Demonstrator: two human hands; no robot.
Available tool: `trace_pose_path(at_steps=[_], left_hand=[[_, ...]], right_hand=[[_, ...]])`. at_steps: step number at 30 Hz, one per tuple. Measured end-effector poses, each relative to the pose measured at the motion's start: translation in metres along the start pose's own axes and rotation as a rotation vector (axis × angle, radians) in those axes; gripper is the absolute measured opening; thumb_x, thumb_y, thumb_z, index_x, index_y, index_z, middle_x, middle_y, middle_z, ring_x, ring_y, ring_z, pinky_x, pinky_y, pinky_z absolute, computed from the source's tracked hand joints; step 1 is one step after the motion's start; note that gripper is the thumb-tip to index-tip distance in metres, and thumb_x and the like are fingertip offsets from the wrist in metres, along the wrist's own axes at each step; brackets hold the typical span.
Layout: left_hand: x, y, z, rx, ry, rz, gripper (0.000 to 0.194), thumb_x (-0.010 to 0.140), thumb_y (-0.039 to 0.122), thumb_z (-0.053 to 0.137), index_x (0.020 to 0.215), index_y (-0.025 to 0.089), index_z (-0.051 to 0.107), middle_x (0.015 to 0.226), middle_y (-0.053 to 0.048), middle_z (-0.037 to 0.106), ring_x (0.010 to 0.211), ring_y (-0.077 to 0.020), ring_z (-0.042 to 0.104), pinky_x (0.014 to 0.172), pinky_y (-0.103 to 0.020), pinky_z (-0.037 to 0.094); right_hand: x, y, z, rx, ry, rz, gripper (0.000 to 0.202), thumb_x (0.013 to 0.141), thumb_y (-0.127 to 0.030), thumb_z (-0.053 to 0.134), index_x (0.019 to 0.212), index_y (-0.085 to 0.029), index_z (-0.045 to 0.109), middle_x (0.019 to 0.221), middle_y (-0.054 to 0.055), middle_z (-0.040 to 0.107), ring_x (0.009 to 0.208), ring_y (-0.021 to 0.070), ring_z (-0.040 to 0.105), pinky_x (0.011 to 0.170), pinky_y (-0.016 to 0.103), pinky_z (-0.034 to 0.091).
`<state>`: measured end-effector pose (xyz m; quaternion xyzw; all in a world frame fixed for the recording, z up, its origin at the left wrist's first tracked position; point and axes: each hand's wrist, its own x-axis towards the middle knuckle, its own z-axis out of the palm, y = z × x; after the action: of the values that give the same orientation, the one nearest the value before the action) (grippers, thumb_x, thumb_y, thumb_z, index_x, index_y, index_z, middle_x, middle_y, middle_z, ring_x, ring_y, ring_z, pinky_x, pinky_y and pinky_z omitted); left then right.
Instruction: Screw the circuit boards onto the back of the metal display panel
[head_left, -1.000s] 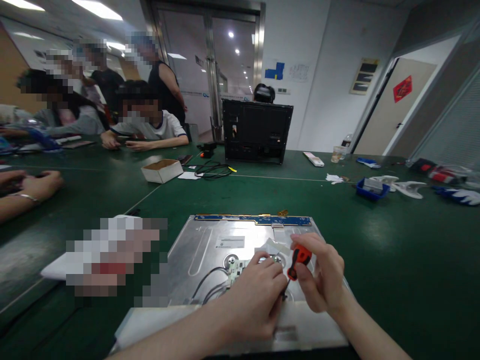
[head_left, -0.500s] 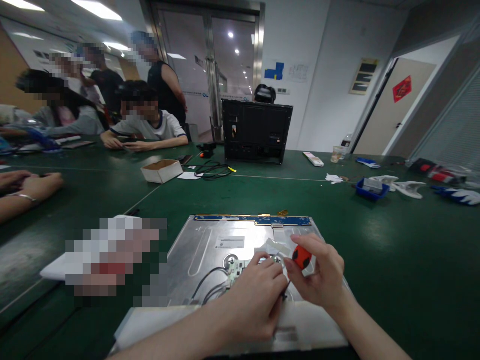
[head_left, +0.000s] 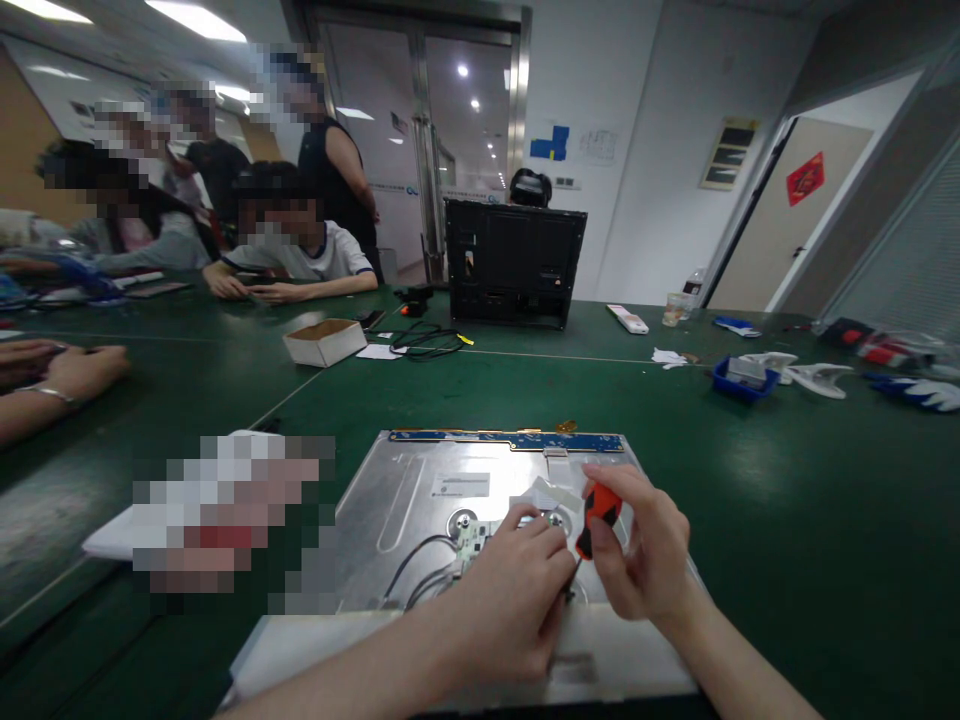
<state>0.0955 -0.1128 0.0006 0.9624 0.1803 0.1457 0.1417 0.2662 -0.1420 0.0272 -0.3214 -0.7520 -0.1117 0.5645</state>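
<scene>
In my right hand [head_left: 646,545] is a short red-and-black screwdriver [head_left: 602,506], pinched by the handle between thumb and fingers. Its thin shaft slants down towards my left hand [head_left: 521,572], and the tip is hidden there. My left hand rests over a small green circuit board [head_left: 471,543] with dark cables. Its fingertips are curled out of sight, so whether they grip anything is unclear. Both hands are above a silver metal display panel [head_left: 405,490] that lies flat on the table. A blue circuit strip [head_left: 566,442] runs along the panel's far edge.
On the green table [head_left: 360,395] stand an open white box [head_left: 325,343], a black cable coil [head_left: 427,341] and an upright black monitor casing [head_left: 516,265]. A blue tray [head_left: 745,378] is at the right. Other people sit and stand at the left; a person's hands [head_left: 82,375] rest on the table.
My right thumb has moved down and inward along the screwdriver handle, uncovering more of its red-and-black grip. My left hand has stayed in place over the board.
</scene>
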Motion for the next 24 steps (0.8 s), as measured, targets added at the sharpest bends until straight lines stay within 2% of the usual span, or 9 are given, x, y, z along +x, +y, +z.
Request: trace_pose_path(at_steps=[4,10,12,15,18,24], left_hand=[[-0.0009,-0.0009,0.0019,0.003,0.011,0.003,0.018,0.083,0.019,0.058,0.101,0.020,0.062,0.100,-0.008,0.069,0.097,-0.0269,0.062,0.102,-0.048,0.037],[-0.0014,-0.0002,0.0013,0.010,0.019,0.001,0.021,0.084,0.019,0.056,0.104,0.020,0.062,0.101,-0.008,0.069,0.097,-0.0271,0.061,0.102,-0.047,0.037],[-0.0010,0.0007,0.0005,0.005,0.019,0.000,0.018,0.084,0.018,0.055,0.101,0.020,0.062,0.099,-0.008,0.069,0.096,-0.0270,0.061,0.102,-0.048,0.037],[-0.0001,0.0012,0.0000,-0.013,0.019,0.003,0.015,0.083,0.018,0.055,0.096,0.019,0.062,0.099,-0.008,0.069,0.095,-0.0266,0.061,0.102,-0.049,0.037],[0.0000,0.0002,0.0010,-0.008,0.028,0.011,0.017,0.082,0.017,0.055,0.097,0.019,0.062,0.100,-0.009,0.069,0.095,-0.0268,0.062,0.102,-0.049,0.037],[-0.0007,-0.0011,0.0019,0.019,0.003,0.014,0.020,0.084,0.018,0.058,0.103,0.020,0.062,0.101,-0.009,0.069,0.098,-0.0277,0.062,0.103,-0.048,0.036]], right_hand=[[0.0012,0.0002,0.0028,-0.029,0.048,-0.014,0.035,0.086,-0.012,0.052,0.120,-0.018,0.054,0.066,-0.004,0.055,0.051,0.0139,0.053,0.047,0.027,0.044],[0.0031,-0.0002,0.0032,-0.065,0.043,-0.016,0.030,0.088,-0.014,0.058,0.117,-0.019,0.054,0.064,-0.006,0.054,0.047,0.0121,0.051,0.045,0.025,0.041],[0.0035,0.0001,0.0021,-0.039,0.035,-0.024,0.029,0.090,-0.018,0.057,0.119,-0.019,0.055,0.065,-0.004,0.056,0.049,0.0134,0.053,0.045,0.026,0.042],[0.0047,0.0003,-0.0006,0.021,0.011,-0.036,0.028,0.097,-0.025,0.045,0.122,-0.018,0.056,0.075,0.002,0.062,0.059,0.0170,0.060,0.050,0.029,0.048],[0.0055,-0.0001,-0.0029,0.037,-0.008,-0.004,0.032,0.099,-0.020,0.037,0.124,-0.019,0.056,0.082,0.005,0.065,0.067,0.0181,0.064,0.054,0.030,0.053],[0.0037,-0.0001,-0.0013,0.002,0.031,0.014,0.033,0.092,-0.014,0.045,0.123,-0.019,0.057,0.074,0.002,0.063,0.060,0.0169,0.061,0.051,0.028,0.049]])
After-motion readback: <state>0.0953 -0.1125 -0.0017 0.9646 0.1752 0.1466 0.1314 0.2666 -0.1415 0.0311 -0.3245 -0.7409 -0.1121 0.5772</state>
